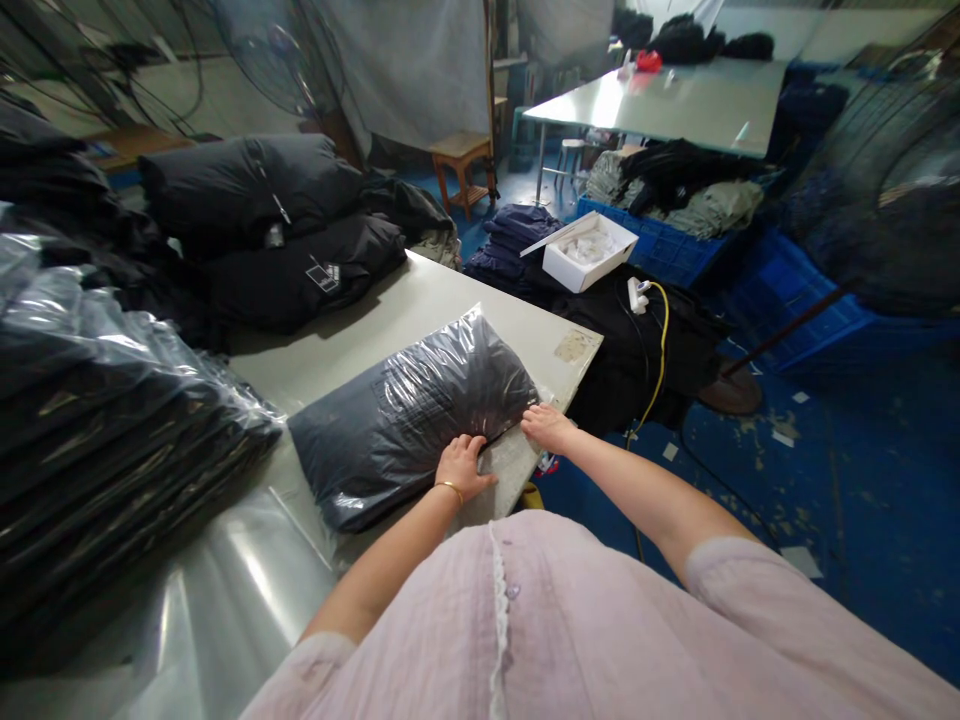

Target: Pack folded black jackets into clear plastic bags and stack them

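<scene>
In front of me a folded dark garment in a clear plastic bag (420,400) lies flat on the pale table (337,350). My left hand (462,470) rests on the bag's near edge, its thumb spread away from the fingers. At the right end of the package, my right hand (547,428) has its fingers curled closed on the corner of the plastic. Left of the package rises a tall stack of bagged dark garments (112,400). Loose clear plastic bags (240,580) lie on the near left of the table.
Folded black garments (255,190) are piled at the table's far side. Past the right corner, a white box (589,250) and a power strip (638,295) with a yellow cord sit on dark cloth. Blue crates (675,245) and a fan stand (731,390) are on the right.
</scene>
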Action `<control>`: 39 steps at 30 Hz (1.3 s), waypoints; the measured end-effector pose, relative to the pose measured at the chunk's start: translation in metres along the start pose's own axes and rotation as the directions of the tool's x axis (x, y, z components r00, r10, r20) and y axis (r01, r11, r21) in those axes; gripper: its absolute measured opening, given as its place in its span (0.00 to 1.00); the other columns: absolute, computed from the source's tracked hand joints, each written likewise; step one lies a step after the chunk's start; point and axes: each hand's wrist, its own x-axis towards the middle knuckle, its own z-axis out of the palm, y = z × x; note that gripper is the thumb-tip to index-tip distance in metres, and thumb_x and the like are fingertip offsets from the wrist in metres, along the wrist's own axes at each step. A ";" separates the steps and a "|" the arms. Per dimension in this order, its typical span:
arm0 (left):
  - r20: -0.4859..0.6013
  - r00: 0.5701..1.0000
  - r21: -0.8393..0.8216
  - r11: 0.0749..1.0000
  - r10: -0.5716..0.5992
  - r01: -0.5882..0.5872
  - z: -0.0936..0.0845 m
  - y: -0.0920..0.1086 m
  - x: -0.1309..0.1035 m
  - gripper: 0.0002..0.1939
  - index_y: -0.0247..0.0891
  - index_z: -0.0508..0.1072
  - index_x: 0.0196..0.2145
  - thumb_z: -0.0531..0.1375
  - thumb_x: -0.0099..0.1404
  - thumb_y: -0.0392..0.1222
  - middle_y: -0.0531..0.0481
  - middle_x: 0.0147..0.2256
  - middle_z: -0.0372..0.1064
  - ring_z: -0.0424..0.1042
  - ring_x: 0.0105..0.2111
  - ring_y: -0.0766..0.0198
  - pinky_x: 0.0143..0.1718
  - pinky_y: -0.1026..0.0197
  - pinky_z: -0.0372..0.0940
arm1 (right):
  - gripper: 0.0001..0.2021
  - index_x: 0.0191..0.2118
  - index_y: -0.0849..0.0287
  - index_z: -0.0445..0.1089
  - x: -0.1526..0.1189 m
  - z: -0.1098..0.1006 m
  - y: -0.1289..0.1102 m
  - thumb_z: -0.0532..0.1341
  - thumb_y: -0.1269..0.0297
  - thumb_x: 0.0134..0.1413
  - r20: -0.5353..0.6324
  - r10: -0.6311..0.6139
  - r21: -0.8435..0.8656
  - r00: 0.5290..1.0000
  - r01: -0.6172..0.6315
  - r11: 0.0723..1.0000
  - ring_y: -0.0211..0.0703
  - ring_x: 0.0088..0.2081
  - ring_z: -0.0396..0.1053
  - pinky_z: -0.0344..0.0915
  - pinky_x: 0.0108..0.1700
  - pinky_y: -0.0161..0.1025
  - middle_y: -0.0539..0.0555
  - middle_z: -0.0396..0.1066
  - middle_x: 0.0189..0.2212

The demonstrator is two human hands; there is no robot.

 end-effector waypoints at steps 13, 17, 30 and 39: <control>-0.027 0.999 -0.009 1.000 -0.028 0.028 0.005 0.003 -0.002 0.38 0.45 0.65 0.54 0.67 0.49 0.61 0.45 0.48 0.61 0.60 0.50 0.49 0.55 0.51 0.54 | 0.14 0.46 0.68 0.70 -0.022 -0.022 -0.007 0.50 0.72 0.61 -0.118 -0.169 -0.026 0.979 0.167 0.986 0.54 0.52 0.59 0.53 0.55 0.48 0.67 0.67 0.47; -0.058 0.998 0.010 1.000 -0.012 0.013 0.013 0.002 -0.003 0.26 0.44 0.65 0.55 0.60 0.61 0.54 0.44 0.48 0.61 0.59 0.50 0.51 0.54 0.51 0.54 | 0.13 0.45 0.66 0.68 -0.052 -0.026 -0.025 0.50 0.72 0.61 -0.081 -0.132 0.050 0.988 0.136 0.989 0.53 0.50 0.63 0.54 0.53 0.48 0.67 0.68 0.46; -0.112 0.992 -0.043 0.998 -0.059 0.055 0.032 -0.003 -0.010 0.20 0.47 0.68 0.57 0.51 0.69 0.42 0.45 0.52 0.64 0.61 0.53 0.54 0.57 0.53 0.55 | 0.08 0.31 0.53 0.72 -0.124 0.033 -0.005 0.58 0.59 0.59 0.271 0.413 0.213 0.870 -0.472 0.856 0.48 0.34 0.74 0.61 0.31 0.39 0.56 0.75 0.31; -0.107 0.984 -0.146 0.981 -0.141 0.125 0.012 0.004 -0.009 0.21 0.47 0.74 0.51 0.45 0.72 0.48 0.47 0.46 0.69 0.67 0.47 0.60 0.52 0.57 0.61 | 0.15 0.50 0.58 0.68 -0.063 0.036 0.060 0.60 0.61 0.58 -0.346 0.244 0.413 0.906 -0.086 0.907 0.50 0.51 0.65 0.60 0.54 0.44 0.59 0.70 0.48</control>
